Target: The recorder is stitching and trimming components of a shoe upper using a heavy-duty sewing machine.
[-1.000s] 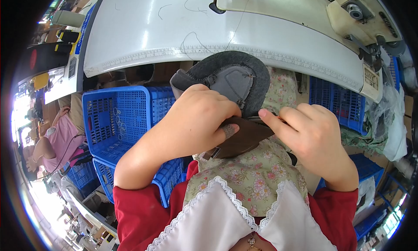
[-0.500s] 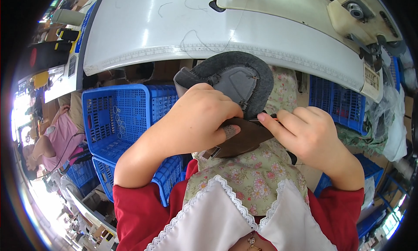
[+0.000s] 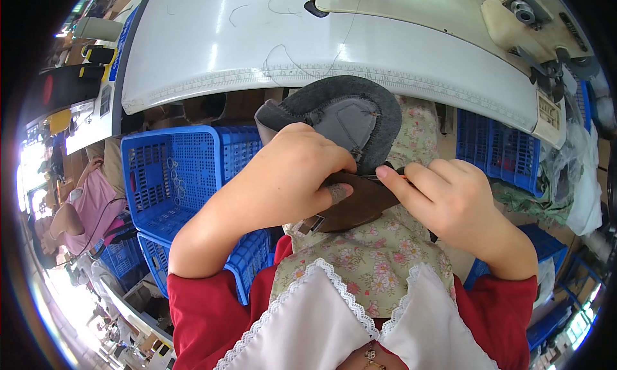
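A shoe upper point(image 3: 360, 209), brown leather with a dark grey fuzzy lining, rests over my lap just in front of the table edge. Its grey inside point(image 3: 347, 123) faces up, with a stitched panel. My left hand point(image 3: 299, 171) is closed on its left side, the thumb on the brown leather and the fingers on the grey part. In my right hand point(image 3: 443, 193), pinched against the upper's right edge, is a thin metal tool with a bit of orange-red showing point(image 3: 403, 173). The tool's tip lies at the fold between brown and grey; most of its handle is hidden by my fingers.
A white sewing table point(image 3: 212, 42) with a printed ruler edge and loose threads spans the far side. The sewing machine point(image 3: 424, 17) stands at far right. Blue plastic baskets point(image 3: 170, 177) flank me. Clear plastic bags point(image 3: 578, 190) hang right; a person in pink point(image 3: 96, 209) sits left.
My right hand has shifted very slightly, with the thin tool still at the upper's edge. My left hand keeps its hold.
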The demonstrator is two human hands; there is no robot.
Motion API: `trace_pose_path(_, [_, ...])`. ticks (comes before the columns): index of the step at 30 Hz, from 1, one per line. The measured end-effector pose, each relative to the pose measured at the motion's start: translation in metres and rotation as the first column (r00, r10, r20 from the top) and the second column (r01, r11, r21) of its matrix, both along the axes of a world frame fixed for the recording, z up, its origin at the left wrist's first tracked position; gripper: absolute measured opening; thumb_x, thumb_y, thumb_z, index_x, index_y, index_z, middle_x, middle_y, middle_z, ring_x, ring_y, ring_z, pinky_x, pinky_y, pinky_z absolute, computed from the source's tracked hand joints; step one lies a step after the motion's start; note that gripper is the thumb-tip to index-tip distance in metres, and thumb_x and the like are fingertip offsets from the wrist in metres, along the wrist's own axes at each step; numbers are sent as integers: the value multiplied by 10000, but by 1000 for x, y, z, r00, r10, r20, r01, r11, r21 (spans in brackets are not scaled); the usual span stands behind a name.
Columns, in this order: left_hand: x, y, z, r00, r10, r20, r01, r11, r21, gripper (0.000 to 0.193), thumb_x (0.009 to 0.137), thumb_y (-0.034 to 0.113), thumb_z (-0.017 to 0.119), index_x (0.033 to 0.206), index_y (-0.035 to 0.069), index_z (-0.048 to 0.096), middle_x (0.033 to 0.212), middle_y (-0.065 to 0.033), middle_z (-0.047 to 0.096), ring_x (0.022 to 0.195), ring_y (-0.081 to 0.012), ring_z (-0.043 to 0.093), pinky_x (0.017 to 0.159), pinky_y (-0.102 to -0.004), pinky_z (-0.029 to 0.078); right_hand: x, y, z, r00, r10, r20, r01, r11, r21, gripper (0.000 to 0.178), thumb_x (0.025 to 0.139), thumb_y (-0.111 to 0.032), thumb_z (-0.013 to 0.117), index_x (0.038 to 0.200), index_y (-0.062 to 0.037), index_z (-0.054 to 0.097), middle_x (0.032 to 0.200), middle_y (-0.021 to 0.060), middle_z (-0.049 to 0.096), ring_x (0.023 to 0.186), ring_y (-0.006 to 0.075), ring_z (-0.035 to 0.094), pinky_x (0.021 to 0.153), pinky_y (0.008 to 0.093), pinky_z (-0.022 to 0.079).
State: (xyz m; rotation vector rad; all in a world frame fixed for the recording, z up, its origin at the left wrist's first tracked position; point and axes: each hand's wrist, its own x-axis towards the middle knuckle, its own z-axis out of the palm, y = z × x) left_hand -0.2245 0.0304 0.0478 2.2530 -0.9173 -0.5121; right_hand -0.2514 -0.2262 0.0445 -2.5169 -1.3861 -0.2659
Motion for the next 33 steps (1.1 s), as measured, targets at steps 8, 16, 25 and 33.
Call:
trace_pose_path(8, [-1, 4, -1, 998, 65, -21, -66, 998, -17, 257, 720, 157, 780, 944, 57, 706, 842, -89, 681, 824, -301, 597, 788, -393, 462, -1, 5, -3, 1000, -19, -24, 19, 1000, 9, 400, 731, -136, 628, 1116, -65, 712, 777, -5, 538, 629, 135, 514, 500, 270, 420])
trace_pose_path(16, [0, 4, 2, 997, 68, -41, -68, 998, -4, 273, 718, 165, 782, 956, 55, 710, 829, -93, 674, 823, -306, 594, 777, -399, 458, -2, 5, -4, 999, -28, -34, 29, 999, 30, 440, 723, -147, 605, 1141, -50, 700, 826, 9, 580, 633, 143, 525, 516, 278, 437])
trace_pose_path(25, [0, 13, -5, 1000, 19, -25, -21, 994, -103, 222, 714, 184, 798, 901, 86, 728, 719, -61, 629, 712, -292, 568, 734, -385, 428, 5, 0, -17, 566, -171, -807, 690, 634, 349, 394, 775, -68, 798, 1120, -57, 609, 923, 42, 625, 837, 127, 618, 739, 275, 516])
trace_pose_path(33, [-11, 1, -6, 996, -1, 93, 13, 992, -123, 157, 696, 198, 812, 802, 117, 728, 633, 2, 577, 620, -228, 542, 672, -347, 386, 27, 29, -46, 282, -99, -954, 667, 735, 121, 403, 749, -107, 831, 936, -68, 476, 823, 16, 560, 779, 90, 532, 686, 247, 454])
